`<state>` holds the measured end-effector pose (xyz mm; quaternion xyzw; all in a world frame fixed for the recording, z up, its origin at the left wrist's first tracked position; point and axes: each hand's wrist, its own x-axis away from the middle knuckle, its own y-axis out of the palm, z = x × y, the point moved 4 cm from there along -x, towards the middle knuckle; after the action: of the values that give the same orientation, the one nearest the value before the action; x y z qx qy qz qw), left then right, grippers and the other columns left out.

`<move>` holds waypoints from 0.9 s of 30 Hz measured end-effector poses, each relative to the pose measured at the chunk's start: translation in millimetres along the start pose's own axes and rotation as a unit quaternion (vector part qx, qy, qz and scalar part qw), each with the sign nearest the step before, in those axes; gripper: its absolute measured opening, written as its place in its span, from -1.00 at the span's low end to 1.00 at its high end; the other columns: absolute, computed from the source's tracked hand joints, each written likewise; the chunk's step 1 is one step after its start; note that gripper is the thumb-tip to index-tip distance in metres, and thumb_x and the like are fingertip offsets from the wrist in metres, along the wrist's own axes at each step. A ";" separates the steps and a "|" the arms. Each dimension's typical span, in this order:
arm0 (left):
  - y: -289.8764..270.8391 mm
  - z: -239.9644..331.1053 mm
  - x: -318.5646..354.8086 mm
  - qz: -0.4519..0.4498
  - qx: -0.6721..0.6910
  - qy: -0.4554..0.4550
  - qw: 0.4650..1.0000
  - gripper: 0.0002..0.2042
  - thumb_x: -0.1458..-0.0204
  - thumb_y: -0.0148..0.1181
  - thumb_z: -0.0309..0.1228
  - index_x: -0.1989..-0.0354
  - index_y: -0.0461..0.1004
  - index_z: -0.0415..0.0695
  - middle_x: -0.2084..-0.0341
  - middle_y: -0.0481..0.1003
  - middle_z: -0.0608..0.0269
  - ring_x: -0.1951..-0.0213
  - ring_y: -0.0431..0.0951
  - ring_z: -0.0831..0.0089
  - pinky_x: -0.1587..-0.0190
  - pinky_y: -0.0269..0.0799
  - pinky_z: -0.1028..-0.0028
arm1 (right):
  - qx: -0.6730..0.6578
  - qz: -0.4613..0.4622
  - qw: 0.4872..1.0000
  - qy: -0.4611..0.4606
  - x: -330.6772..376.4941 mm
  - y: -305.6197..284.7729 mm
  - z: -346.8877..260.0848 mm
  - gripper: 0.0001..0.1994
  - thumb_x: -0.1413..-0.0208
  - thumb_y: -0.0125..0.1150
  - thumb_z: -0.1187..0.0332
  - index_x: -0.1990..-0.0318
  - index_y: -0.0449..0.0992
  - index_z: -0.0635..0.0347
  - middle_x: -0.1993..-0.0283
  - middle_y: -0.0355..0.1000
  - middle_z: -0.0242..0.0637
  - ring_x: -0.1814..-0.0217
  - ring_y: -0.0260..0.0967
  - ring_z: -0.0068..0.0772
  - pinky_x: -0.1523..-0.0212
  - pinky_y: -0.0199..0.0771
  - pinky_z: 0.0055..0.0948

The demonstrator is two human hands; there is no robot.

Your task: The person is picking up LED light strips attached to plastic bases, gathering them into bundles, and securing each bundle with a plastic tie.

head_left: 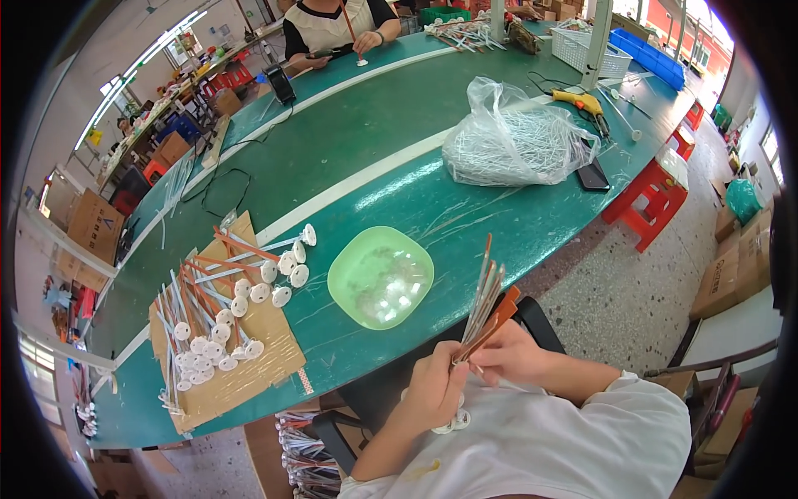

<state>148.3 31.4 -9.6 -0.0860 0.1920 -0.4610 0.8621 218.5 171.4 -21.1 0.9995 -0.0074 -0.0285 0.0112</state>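
Note:
Close to my body, my left hand [434, 389] is closed around a bundle of thin grey and orange-brown sticks [482, 295]. White round discs [455, 421] show below that hand, at the bundle's lower end. My right hand [509, 353] presses against the bundle from the other side, its fingers closed near flat orange-brown strips [504, 311]. Exactly what its fingertips pinch is hidden. Beyond my hands stands a light green plastic bowl [341, 287] with small clear items in it. On cardboard [278, 353] to the left lie many similar sticks with white discs [204, 345].
A clear plastic bag of thin white strands [515, 145] rests on the green table [349, 183], beside a yellow glue gun [579, 101] and a dark phone [593, 175]. Red stools [652, 200] stand at right. Across the table a person [337, 33] holds a stick.

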 end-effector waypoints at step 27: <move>-77.8 26.6 34.3 0.053 0.292 0.035 0.954 -0.41 -0.30 -0.23 -0.12 -0.31 -0.04 -0.35 0.58 0.43 0.20 0.59 0.36 0.51 0.50 0.29 0.51 | -0.142 -0.170 0.964 0.147 -107.1 69.3 -63.0 -0.86 0.11 0.43 0.49 0.43 0.56 0.34 0.48 0.49 -0.33 0.50 0.35 -0.64 0.48 0.34 -0.63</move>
<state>117.1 -41.4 31.3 0.1961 0.0831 -0.4533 0.8655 114.2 105.2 49.5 0.9674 0.1689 0.1162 0.1488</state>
